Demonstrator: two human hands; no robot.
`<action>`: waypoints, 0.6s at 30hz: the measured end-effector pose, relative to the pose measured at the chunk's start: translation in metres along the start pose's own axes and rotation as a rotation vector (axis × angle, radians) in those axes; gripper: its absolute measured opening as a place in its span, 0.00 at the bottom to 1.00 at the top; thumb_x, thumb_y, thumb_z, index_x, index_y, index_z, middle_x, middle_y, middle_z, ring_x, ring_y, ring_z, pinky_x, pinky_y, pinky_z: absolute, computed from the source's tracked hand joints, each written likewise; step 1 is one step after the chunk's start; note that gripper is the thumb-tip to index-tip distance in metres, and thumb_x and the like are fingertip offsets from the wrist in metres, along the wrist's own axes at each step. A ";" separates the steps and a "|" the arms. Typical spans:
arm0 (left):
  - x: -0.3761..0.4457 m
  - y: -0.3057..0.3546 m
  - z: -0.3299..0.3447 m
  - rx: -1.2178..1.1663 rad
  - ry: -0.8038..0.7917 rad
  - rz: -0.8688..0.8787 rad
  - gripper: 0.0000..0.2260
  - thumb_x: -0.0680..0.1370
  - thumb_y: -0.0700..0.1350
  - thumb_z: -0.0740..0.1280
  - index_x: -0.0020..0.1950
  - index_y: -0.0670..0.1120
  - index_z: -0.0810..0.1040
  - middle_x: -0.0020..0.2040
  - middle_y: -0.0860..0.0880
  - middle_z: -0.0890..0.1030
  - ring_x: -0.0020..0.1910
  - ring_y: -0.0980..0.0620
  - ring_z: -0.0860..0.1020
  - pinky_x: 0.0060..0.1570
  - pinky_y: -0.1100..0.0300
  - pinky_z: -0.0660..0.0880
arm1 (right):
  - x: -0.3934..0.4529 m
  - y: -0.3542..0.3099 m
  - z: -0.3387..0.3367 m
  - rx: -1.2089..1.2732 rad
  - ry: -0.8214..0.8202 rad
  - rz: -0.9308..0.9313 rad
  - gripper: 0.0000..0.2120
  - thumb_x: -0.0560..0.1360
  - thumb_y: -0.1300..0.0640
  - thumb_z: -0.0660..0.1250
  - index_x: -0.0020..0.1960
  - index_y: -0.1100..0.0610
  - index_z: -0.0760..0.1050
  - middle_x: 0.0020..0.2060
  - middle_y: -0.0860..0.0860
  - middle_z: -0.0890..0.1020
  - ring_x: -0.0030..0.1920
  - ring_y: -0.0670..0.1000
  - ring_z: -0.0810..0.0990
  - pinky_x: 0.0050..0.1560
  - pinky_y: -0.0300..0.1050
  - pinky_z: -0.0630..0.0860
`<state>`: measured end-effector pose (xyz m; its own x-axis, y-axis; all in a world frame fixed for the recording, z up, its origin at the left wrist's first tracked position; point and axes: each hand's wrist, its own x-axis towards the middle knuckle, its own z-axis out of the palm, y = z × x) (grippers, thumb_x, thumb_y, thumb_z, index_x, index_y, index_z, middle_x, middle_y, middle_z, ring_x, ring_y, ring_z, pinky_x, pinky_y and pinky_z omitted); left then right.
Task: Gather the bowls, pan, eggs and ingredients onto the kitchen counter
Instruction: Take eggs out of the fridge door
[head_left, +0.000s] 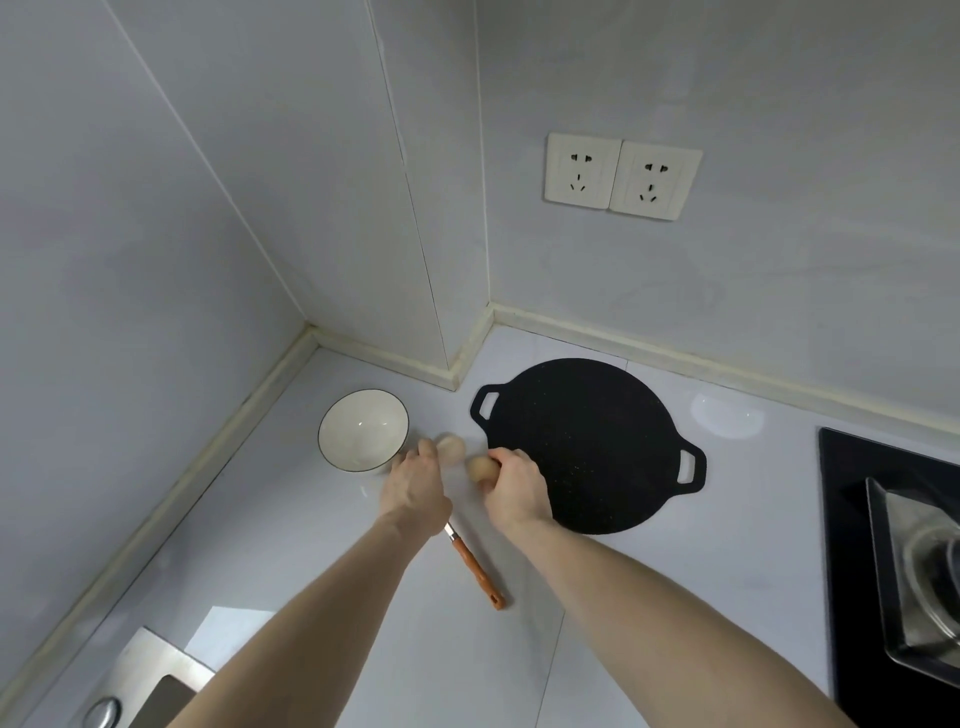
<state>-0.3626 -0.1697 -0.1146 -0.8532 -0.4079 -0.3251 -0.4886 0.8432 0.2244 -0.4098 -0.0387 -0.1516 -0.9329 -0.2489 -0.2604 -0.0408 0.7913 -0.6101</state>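
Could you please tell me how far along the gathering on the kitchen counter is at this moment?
Already on the counter: one white bowl and the flat black pan, plus an orange-handled utensil. In hand: the left hand holds a pale egg and the right hand a browner egg, low between bowl and pan. Left: setting the eggs down; no second bowl or other ingredients are visible.

Two bare forearms enter from the lower edge of the view, each ending in a bare hand: left hand (415, 488), right hand (514, 488). No sleeve, cuff or glove covers either arm up to the frame edge. Wrists and fingers carry no watch, band or ring. Both forearms are slender and taper toward the wrist.
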 end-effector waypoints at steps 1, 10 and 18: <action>-0.003 -0.002 -0.001 -0.002 0.001 -0.008 0.18 0.72 0.35 0.67 0.59 0.44 0.66 0.58 0.44 0.76 0.63 0.43 0.72 0.56 0.55 0.72 | -0.002 0.001 0.000 0.001 -0.005 0.004 0.18 0.78 0.58 0.70 0.67 0.52 0.75 0.58 0.50 0.77 0.57 0.52 0.79 0.58 0.49 0.79; -0.012 -0.003 -0.002 -0.018 0.037 -0.029 0.19 0.74 0.37 0.70 0.60 0.45 0.66 0.59 0.46 0.77 0.64 0.44 0.72 0.54 0.55 0.72 | -0.009 0.001 -0.005 0.034 -0.013 0.009 0.21 0.78 0.58 0.70 0.70 0.51 0.73 0.61 0.49 0.77 0.61 0.52 0.79 0.61 0.48 0.79; -0.011 -0.011 0.005 -0.057 0.097 -0.025 0.18 0.75 0.35 0.68 0.61 0.45 0.67 0.61 0.47 0.75 0.64 0.43 0.73 0.53 0.54 0.73 | -0.004 0.006 -0.011 0.065 -0.018 0.037 0.24 0.78 0.60 0.69 0.73 0.51 0.72 0.64 0.50 0.77 0.64 0.54 0.77 0.64 0.51 0.77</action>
<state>-0.3471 -0.1724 -0.1180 -0.8527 -0.4630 -0.2419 -0.5175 0.8118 0.2704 -0.4102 -0.0265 -0.1455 -0.9267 -0.2305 -0.2967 0.0178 0.7620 -0.6473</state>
